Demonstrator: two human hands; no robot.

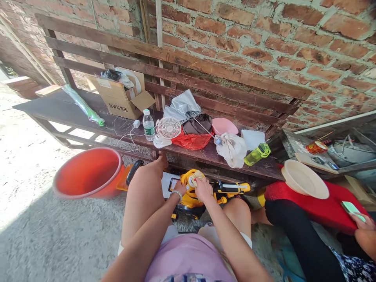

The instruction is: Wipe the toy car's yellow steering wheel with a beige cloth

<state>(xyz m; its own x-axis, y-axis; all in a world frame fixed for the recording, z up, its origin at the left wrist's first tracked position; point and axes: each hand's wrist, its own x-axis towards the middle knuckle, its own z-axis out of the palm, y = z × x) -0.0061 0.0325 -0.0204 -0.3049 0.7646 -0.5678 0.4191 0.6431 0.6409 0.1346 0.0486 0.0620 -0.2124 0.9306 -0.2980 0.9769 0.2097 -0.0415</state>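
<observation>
Between my knees stands a yellow and black toy vehicle with a white panel on its left. My right hand has its fingers closed on a pale, crumpled cloth at the top of the yellow part. Just left of it, my left hand, with a beaded bracelet at the wrist, rests against the yellow part beside a dark-framed label. Its fingers are curled, and what they hold, if anything, is too small to make out.
A wooden bench ahead bears a cardboard box, bottle, fan, umbrella and green bottle. A red tub stands left. At right, a person's hand holds a green object near a pale basin.
</observation>
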